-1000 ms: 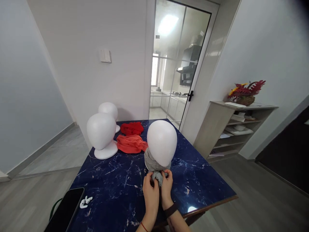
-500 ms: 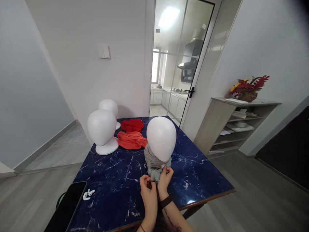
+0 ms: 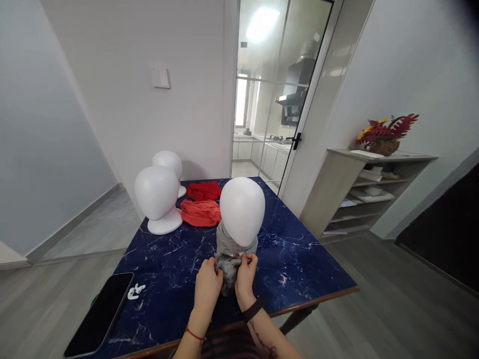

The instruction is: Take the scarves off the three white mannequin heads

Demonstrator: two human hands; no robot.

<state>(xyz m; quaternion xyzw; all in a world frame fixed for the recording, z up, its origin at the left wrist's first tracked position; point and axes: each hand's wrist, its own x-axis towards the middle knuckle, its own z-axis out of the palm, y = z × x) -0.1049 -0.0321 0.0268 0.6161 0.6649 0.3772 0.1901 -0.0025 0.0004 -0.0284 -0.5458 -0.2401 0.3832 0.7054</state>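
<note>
A grey scarf (image 3: 226,244) is wound around the neck of a white mannequin head (image 3: 242,209) near the middle of the table. One bunched part of the scarf hangs down at the front, between my hands. My left hand (image 3: 208,282) pinches its left side with bent fingers. On the other side, my right hand (image 3: 245,280) has thumb and fingers closed on the fabric just below the chin. The head stands upright, and its base is hidden behind the scarf and my hands.
Two more white mannequin heads, one in front (image 3: 157,194) and one behind (image 3: 168,163), stand at the left. Beside them lie a coral cloth (image 3: 201,213) and a red cloth (image 3: 204,190). A phone (image 3: 101,314) and small white pieces (image 3: 135,291) are on the blue marbled table (image 3: 299,264).
My left hand has moved left and is now on the scarf's left side. The bunched part hangs lower and looser. The mannequin head appears slightly further left in view.
</note>
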